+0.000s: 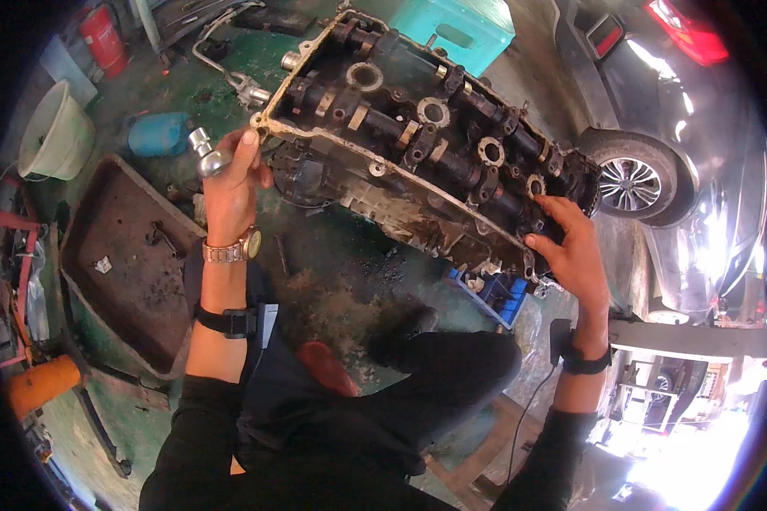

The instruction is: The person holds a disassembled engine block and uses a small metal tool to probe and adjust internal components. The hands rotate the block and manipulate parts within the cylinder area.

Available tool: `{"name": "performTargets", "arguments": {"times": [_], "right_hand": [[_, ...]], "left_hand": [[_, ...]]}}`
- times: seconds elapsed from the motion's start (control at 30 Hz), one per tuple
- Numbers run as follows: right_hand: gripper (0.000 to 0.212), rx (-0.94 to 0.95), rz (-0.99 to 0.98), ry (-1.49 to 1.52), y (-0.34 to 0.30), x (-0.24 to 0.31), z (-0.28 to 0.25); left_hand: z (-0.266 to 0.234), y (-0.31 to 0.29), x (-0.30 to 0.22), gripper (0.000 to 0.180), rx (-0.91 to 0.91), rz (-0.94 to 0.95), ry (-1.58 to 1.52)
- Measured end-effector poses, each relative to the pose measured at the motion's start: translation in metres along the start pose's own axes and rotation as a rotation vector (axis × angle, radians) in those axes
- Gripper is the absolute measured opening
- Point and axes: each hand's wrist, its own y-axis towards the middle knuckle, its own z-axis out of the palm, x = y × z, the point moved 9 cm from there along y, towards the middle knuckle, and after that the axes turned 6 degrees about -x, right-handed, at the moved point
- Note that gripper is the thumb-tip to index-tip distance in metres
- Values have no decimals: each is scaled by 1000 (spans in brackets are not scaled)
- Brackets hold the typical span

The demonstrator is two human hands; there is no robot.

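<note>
The left hand was raised, forearm upright, its fingers clenched around a shiny metal tool, with the thumb up against the near left corner of the cylinder head. A metal watch sat on that wrist, with a black strap further down the forearm. The right hand reached up from the lower right, fingers curled over the head's right end and grasping it there; a black band with a cable circled that wrist.

The cylinder head was held up between the two hands, tilted, running from upper left to lower right above the green floor. Its lower long edge hung clear over the floor and the person's bent, dark-trousered legs. Just beyond its right end stood a car wheel, close by; a teal box lay behind its far edge. To the left, well apart, lay a rusty tray and a pale bucket.

The head looked oily and black inside, with camshafts, round plug wells and bearing caps in rows, and a pale, crusted rim around its edge. A blue crate sat on the floor beneath its right end.
</note>
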Motion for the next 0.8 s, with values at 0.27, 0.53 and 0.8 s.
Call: {"name": "performTargets", "arguments": {"times": [0.27, 0.53, 0.8], "right_hand": [[52, 26, 2, 35, 2, -1, 0], [53, 31, -56, -127, 6, 13, -1], [55, 2, -21, -142, 7, 10, 3]], "left_hand": [[1, -1, -1, 41, -7, 1, -2], [0, -2, -1, 42, -23, -4, 3], [2, -2, 1, 37, -20, 2, -8]]}}
